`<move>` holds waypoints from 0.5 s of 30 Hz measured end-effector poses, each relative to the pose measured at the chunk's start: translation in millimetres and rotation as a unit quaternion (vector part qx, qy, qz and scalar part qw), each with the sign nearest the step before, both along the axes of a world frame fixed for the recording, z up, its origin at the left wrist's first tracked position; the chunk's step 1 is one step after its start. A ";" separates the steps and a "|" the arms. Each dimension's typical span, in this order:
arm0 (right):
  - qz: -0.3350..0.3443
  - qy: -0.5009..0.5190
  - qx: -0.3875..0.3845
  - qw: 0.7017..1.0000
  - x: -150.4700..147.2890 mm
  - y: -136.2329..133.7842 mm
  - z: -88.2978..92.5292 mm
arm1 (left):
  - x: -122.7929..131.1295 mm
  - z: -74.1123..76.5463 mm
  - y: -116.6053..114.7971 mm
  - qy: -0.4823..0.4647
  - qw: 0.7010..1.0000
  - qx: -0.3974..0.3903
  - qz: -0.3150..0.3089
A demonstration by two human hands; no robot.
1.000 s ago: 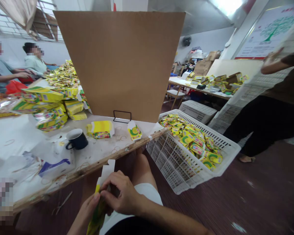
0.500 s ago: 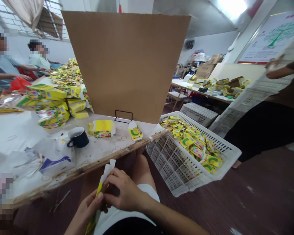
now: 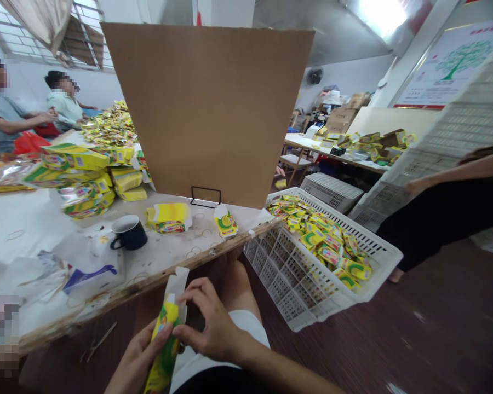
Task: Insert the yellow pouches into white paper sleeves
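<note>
Over my lap, my left hand (image 3: 138, 350) is closed around a narrow yellow-and-green carton (image 3: 169, 314). The carton tilts upward, and white flaps stand open at its top end. My right hand (image 3: 216, 323) is on the carton's right side, its thumb on the edge and its index finger against a white flap; the other fingers are curled and partly hidden. On the table edge ahead lie a flattened yellow carton (image 3: 227, 221) and a bundle of yellow cartons (image 3: 169, 218).
A white plastic crate (image 3: 382, 249) full of yellow cartons stands to the right. On the table (image 3: 176, 246) are a dark mug (image 3: 131, 236), rubber bands and an upright cardboard sheet (image 3: 213, 115). Scissors (image 3: 98, 342) lie at lower left. A person at right touches stacked crates (image 3: 456, 126).
The carton has turned and opened out, showing its broad face and hollow top. My right fingers have spread along its side. The person at right has lowered an arm along the crate stack.
</note>
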State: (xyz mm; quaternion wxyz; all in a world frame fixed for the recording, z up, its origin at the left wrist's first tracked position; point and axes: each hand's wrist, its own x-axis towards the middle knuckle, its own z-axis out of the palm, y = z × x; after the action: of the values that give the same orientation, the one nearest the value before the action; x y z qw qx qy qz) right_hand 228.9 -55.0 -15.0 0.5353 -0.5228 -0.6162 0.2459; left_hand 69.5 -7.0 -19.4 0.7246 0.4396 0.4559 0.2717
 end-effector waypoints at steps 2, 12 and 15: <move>-0.050 0.055 -0.020 0.997 -1.3 0.0 -5.6 | 1.9 2.9 -2.8 -0.014 1.000 0.002 0.017; 0.002 0.204 -0.134 0.970 -8.7 3.8 -19.6 | 6.2 -9.8 -1.7 -0.008 0.993 0.111 0.025; -0.039 0.148 -0.086 0.984 -6.7 1.5 -16.9 | 6.1 -6.6 -2.3 0.015 0.993 0.118 0.022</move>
State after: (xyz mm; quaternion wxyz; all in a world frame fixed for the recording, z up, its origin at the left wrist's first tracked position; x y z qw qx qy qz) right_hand 222.1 -53.5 -31.8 0.5827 -0.5482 -0.4861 0.3516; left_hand 75.6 -9.3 -26.1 0.6545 0.5159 0.4414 0.3326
